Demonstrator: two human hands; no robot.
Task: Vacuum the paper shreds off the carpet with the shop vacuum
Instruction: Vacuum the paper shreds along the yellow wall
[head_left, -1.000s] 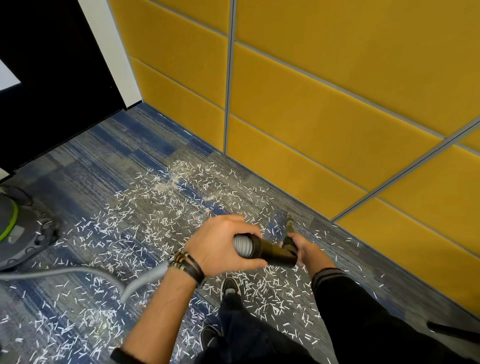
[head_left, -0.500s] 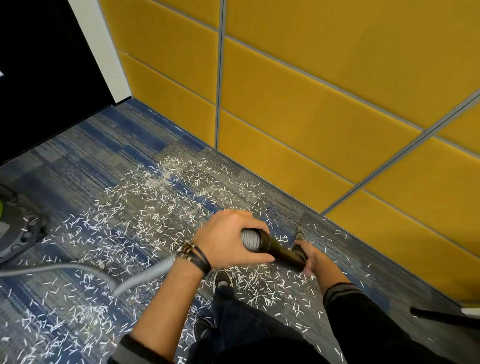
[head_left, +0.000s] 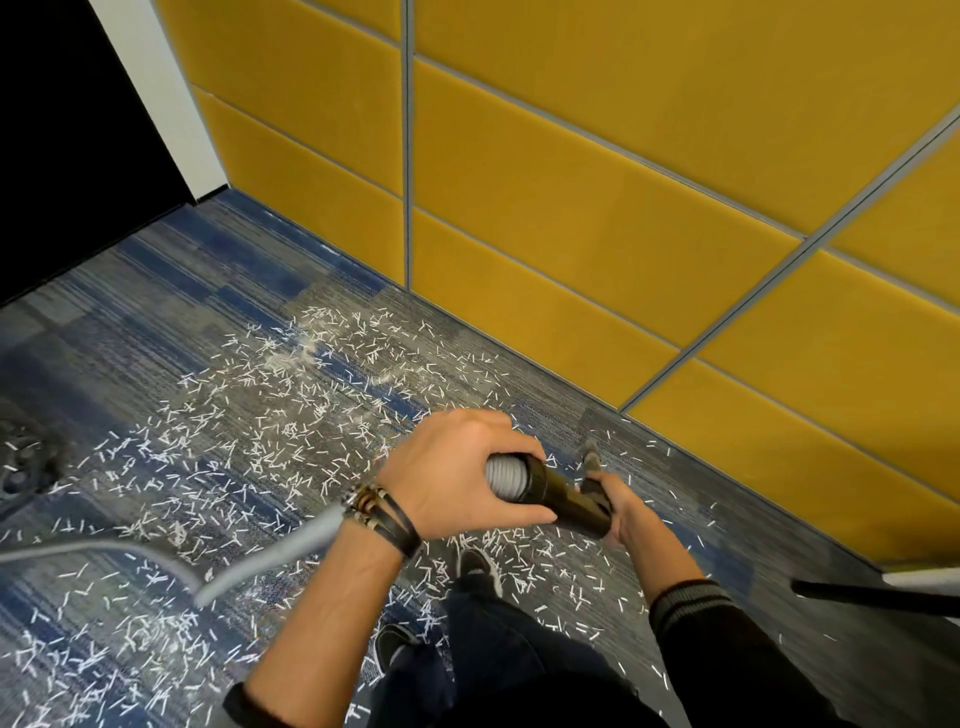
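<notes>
many paper shreds (head_left: 249, 431): strewn over the carpet (head_left: 156, 312), around the shoes (head_left: 480, 566)
left hand (head_left: 457, 473): curled round the grey hose (head_left: 506, 475) at the collar of the black wand (head_left: 566, 499)
right hand (head_left: 615, 499): gripping the black wand lower down

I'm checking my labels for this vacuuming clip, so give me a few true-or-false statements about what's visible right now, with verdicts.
1. The left hand grips the grey hose where it meets the black wand. True.
2. The right hand hangs free. False: it grips the wand too.
3. The paper shreds are gathered in one neat pile. False: they lie scattered widely over the carpet.
4. The wall panels are yellow. True.
5. Nothing is worn behind the left hand. False: dark wristbands circle that wrist.
</notes>
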